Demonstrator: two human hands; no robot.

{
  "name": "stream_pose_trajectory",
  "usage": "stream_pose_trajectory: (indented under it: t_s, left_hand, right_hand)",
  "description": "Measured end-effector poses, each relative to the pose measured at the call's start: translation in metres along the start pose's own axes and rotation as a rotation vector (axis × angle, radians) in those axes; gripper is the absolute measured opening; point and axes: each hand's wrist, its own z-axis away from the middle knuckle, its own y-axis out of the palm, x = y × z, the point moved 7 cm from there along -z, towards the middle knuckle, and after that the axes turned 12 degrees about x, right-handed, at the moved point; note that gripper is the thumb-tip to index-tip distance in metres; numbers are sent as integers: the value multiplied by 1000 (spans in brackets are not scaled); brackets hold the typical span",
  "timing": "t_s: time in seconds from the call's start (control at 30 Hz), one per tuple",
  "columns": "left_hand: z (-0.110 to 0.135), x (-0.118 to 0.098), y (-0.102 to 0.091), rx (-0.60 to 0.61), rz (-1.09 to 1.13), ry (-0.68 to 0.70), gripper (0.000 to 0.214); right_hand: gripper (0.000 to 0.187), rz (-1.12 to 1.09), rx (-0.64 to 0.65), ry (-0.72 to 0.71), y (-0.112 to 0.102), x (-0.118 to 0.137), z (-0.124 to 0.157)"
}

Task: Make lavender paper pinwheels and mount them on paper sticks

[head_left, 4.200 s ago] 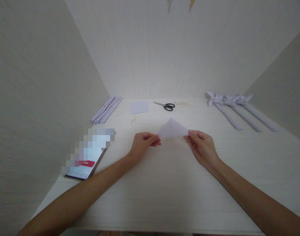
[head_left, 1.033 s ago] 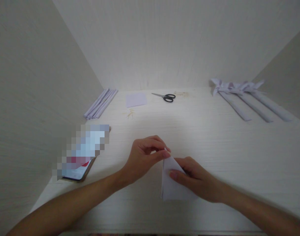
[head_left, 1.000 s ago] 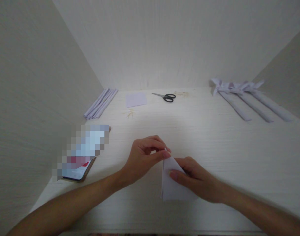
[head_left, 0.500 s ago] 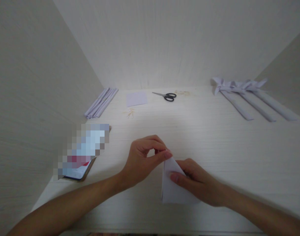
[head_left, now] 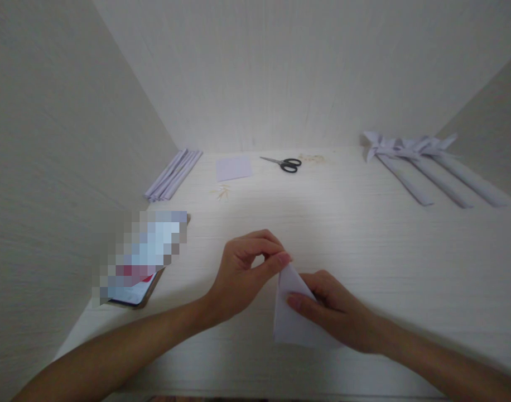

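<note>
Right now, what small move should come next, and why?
Perhaps slide the left hand down the left edge of the folded paper, pressing it flat. The left hand pinches the top corner, the right hand clasps the other side, thumb on the front, and that edge lies uncovered below the pinch.

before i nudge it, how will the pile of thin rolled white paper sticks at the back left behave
The thin rolled white paper sticks may roll or slide apart, since they look roundish and no tie shows. They're probably light, being slim paper. Each likely stays fairly straight when lifted, as none visibly sags, but might crease if squeezed.
</note>
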Motion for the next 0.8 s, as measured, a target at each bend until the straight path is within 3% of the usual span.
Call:
stream_pose_trajectory:
  t_s: [0.3,0.8]
  left_hand:
    - [3,8,6,-21,176,-114,10]
    - [5,3,5,-19,124,-73,8]
  right_hand:
    - [32,76,-84,1,-4,-3,-1]
    - [31,3,-47,-26,-1,0,2]
